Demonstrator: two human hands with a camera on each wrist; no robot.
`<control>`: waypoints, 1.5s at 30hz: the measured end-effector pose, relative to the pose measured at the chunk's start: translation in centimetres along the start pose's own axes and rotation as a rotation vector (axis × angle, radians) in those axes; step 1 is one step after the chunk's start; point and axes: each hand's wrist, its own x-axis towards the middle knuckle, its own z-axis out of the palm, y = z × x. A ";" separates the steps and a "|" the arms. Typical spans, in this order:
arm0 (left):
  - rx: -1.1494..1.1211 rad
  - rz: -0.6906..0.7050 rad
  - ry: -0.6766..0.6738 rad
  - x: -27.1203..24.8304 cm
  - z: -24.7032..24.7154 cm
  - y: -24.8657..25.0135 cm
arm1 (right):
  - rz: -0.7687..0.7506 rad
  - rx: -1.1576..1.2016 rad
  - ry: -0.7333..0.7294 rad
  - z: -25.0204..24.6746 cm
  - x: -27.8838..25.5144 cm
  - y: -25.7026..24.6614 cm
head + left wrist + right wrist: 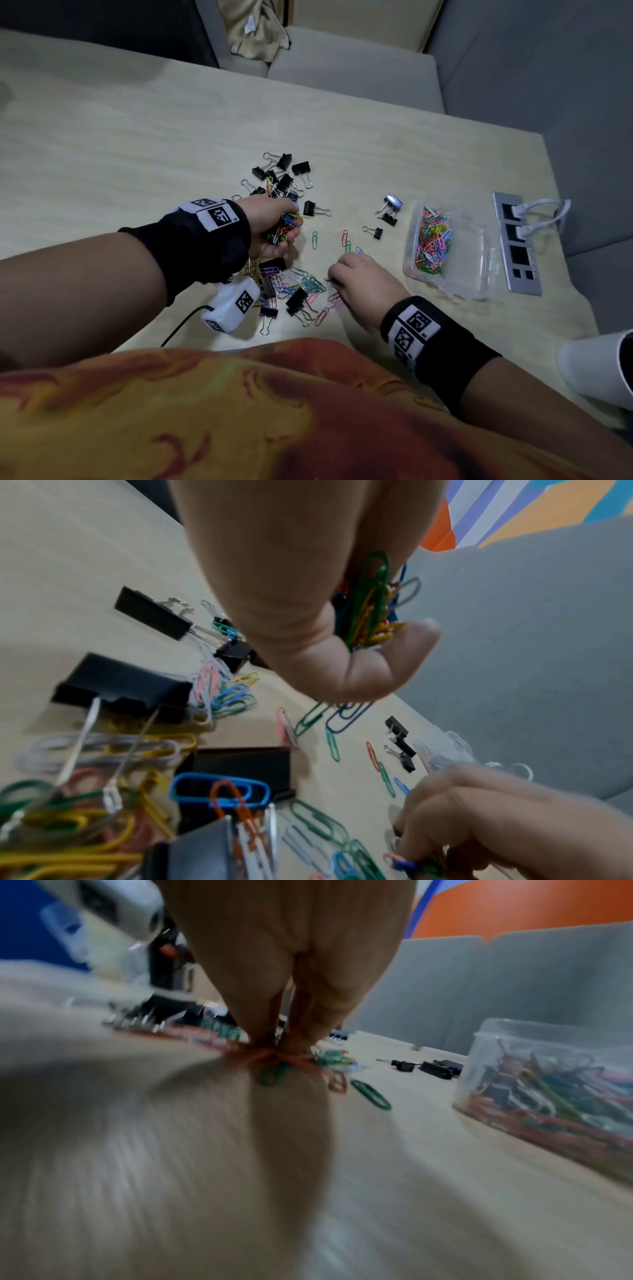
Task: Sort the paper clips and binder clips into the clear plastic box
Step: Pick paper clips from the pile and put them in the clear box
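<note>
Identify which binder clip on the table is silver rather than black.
The silver binder clip, lying just left of the clear plastic box, above two small black ones. Every other binder clip in view is black.

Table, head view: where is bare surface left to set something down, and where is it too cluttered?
The table is bare across its whole far-left stretch, and between the binder clip cluster and the far edge. Near the clear plastic box, only a narrow strip lies towards the power strip. It is crowded between the left hand and right hand, where loose paper clips lie scattered.
</note>
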 end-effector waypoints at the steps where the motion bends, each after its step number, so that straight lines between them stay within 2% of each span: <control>1: 0.004 0.001 -0.007 -0.1 0.3 0.0 | 0.045 0.049 0.010 -0.4 0.1 -0.1; 8: 0.046 0.016 -0.053 -0.4 3.2 0.4 | 0.318 0.248 0.117 -2.8 -1.0 1.0; 11: 0.063 0.018 -0.074 -0.4 4.5 0.5 | 0.424 0.413 0.260 -4.7 -2.1 2.2; 14: 0.077 0.021 -0.097 -0.1 5.8 0.7 | 0.567 0.554 0.474 -6.8 -3.6 3.9; 16: 0.085 0.022 -0.114 0.1 6.9 1.0 | 0.651 0.624 0.525 -7.8 -4.4 5.2; 17: 0.090 0.021 -0.120 0.1 7.4 1.1 | 0.677 0.579 0.482 -8.0 -4.6 5.8; 20: 0.092 0.014 -0.139 0.5 9.1 1.6 | 0.726 0.237 0.302 -7.0 -5.0 6.8; 22: 0.101 0.009 -0.146 0.7 10.2 1.9 | 0.741 0.172 0.220 -5.7 -5.3 6.3; 24: 0.121 0.013 -0.151 0.8 11.4 2.2 | 0.691 0.134 0.172 -4.3 -5.9 5.5; 26: 0.128 0.021 -0.157 0.9 12.8 2.5 | 0.618 0.118 0.159 -3.2 -6.6 4.7; 33: 0.082 0.087 -0.215 1.3 18.4 2.9 | 0.498 0.278 0.155 -2.0 -7.7 3.8; 38: 0.217 0.092 -0.276 2.2 18.5 3.2 | 0.565 0.351 0.223 -2.8 -8.3 4.2; 40: 0.263 0.153 -0.241 2.3 17.9 3.8 | 0.573 0.357 0.231 -3.2 -8.4 4.4; 43: 0.318 0.264 -0.141 2.9 16.7 4.7 | 0.562 0.234 0.117 -3.3 -8.1 4.6; 45: 0.493 0.364 -0.053 3.7 15.8 5.1 | 0.565 0.135 0.086 -3.2 -7.9 4.9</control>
